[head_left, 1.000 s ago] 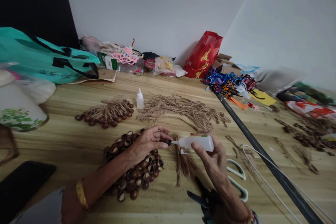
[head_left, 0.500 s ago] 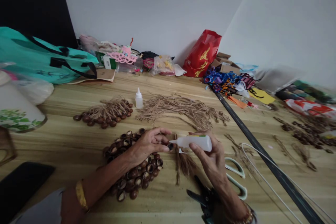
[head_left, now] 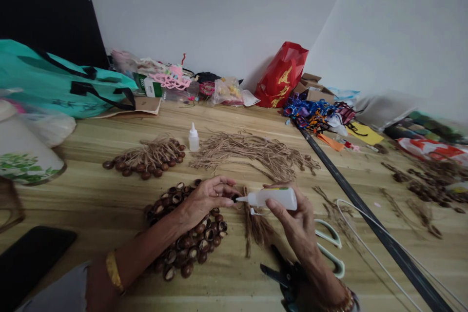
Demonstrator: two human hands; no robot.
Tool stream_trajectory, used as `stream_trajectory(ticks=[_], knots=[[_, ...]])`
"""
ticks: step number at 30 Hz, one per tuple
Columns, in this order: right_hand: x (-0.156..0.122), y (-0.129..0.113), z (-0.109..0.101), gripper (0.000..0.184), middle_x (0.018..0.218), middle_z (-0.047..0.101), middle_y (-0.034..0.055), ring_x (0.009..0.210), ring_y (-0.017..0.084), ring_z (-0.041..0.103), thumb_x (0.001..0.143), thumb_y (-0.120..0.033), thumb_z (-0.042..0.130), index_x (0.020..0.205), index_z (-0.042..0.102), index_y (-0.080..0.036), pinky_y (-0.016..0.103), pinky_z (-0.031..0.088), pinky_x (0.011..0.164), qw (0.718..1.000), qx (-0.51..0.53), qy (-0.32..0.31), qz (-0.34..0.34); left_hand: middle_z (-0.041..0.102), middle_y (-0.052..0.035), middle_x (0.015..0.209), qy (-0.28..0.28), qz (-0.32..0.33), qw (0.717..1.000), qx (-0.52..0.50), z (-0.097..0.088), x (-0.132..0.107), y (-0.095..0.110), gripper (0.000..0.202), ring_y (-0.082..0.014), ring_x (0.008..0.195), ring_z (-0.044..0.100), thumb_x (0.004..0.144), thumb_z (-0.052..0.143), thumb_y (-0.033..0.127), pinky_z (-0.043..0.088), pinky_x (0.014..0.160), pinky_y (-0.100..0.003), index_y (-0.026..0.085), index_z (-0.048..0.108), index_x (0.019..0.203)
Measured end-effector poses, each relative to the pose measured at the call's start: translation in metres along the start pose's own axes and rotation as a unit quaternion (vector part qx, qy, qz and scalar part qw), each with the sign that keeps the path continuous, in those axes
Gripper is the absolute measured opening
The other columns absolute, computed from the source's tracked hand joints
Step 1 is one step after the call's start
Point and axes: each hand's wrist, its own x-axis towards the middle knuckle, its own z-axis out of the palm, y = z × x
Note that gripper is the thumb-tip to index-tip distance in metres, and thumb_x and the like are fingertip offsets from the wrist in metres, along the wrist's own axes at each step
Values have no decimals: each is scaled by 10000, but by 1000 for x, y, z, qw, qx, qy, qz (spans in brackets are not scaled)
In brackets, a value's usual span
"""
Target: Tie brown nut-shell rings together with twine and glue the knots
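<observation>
bench (head_left: 95,209), wood-grained, bearing a heap of open brown shells (head_left: 206,235) near the left hand (head_left: 209,195). bottle (head_left: 275,198), whitish, gripped nearly level in the right hand (head_left: 302,219), nozzle (head_left: 243,199) against or just beside a small dark shell (head_left: 234,198) that the left hand pinches.

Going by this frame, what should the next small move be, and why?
Probably a gentle squeeze of the translucent white plastic bottle: the right hand holds it nearly level, its narrow nozzle pointing at the small, dark, round shell held by the left hand.
</observation>
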Motion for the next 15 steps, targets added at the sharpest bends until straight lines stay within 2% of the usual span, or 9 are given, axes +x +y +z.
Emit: stream_trajectory(ticks=[6, 15], knots=[[0, -1, 1, 213, 717, 626, 8, 615, 145, 559, 772, -345, 689, 891, 614, -186, 225, 451, 529, 1000, 4, 4, -7, 717, -66, 915, 18, 19, 999, 28, -2, 1, 0, 382, -157, 813, 638, 626, 779, 110, 454, 744, -258, 147, 639, 979], [1, 2, 2, 217, 717, 633, 8, 611, 146, 563, 772, -359, 694, 882, 623, -186, 236, 456, 539, 1000, -11, 0, -19, 718, -66, 897, 13, 39, 998, 48, -1, 1, -2, 377, -168, 831, 642, 627, 779, 98, 474, 742, -257, 141, 650, 978]])
